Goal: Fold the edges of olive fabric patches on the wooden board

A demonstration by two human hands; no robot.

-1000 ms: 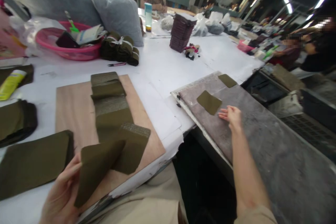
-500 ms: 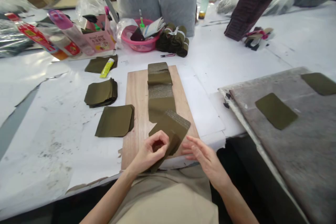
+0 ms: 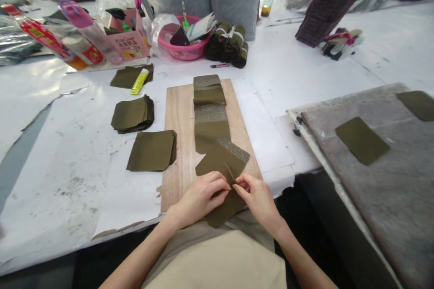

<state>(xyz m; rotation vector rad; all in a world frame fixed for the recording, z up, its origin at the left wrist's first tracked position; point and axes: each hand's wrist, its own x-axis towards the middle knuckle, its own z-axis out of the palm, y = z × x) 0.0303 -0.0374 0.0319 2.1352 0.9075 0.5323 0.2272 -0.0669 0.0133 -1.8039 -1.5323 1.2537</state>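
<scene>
At the front end of the wooden board [image 3: 178, 144], my left hand [image 3: 206, 192] and my right hand [image 3: 259, 196] meet, fingertips almost touching. Both pinch an olive fabric piece [image 3: 222, 214], whose lower part hangs over my lap. Just beyond my fingers, a slanted olive piece with a speckled, shiny edge strip [image 3: 222, 158] lies on the board. Behind it runs a column of overlapping olive pieces [image 3: 212, 133], also with speckled strips. Left of the board are a nearer stack of olive pieces [image 3: 149, 151] and a farther stack [image 3: 130, 115].
A yellow tube [image 3: 139, 82] rests on more olive pieces. At the back stand a pink basin [image 3: 183, 52], tied olive rolls [image 3: 227, 47], a pink box [image 3: 130, 45] and bottles. To the right, a grey-covered board [image 3: 359, 198] bears two olive pieces [image 3: 362, 140].
My right hand has moved left from beside the piece, and its fingers have closed on it. My left hand has shifted slightly right. The held piece now hangs lower. The view has shifted a little.
</scene>
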